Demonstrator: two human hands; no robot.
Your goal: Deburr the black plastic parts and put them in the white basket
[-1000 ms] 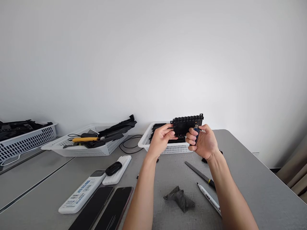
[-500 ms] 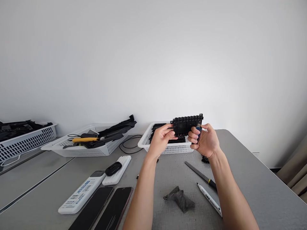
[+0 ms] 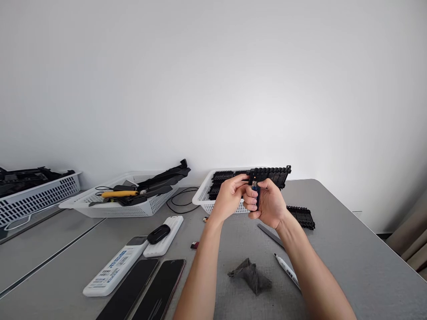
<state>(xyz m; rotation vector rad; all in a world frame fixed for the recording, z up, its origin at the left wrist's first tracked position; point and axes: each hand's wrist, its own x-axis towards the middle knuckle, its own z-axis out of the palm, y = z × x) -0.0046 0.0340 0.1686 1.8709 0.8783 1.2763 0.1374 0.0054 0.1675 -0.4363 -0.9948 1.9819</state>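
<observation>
My left hand (image 3: 230, 195) is closed on the left end of a black plastic part (image 3: 271, 176) with a row of rounded ribs along its top edge. The part is raised in front of a white basket. My right hand (image 3: 268, 202) wraps its fingers round a blue lighter (image 3: 256, 192), metal top upward and thumb close to it. The lighter's top is at the part's left end, near my left fingertips. A tiny orange spot shows just above it; whether it is a flame is hard to tell. My fingers hide some of both things.
Similar black parts lie in the white basket (image 3: 203, 201), and one black part (image 3: 302, 217) rests on the table. Nearer are a flat file (image 3: 270, 235), a marker (image 3: 287, 271), a grey cloth (image 3: 250, 276), phones (image 3: 158, 289) and power banks (image 3: 115, 266). More baskets (image 3: 147, 209) stand left.
My right hand has moved left with the lighter, from the part's right end to its left end. The black part has shifted slightly right and turned. The black part on the table shows more fully.
</observation>
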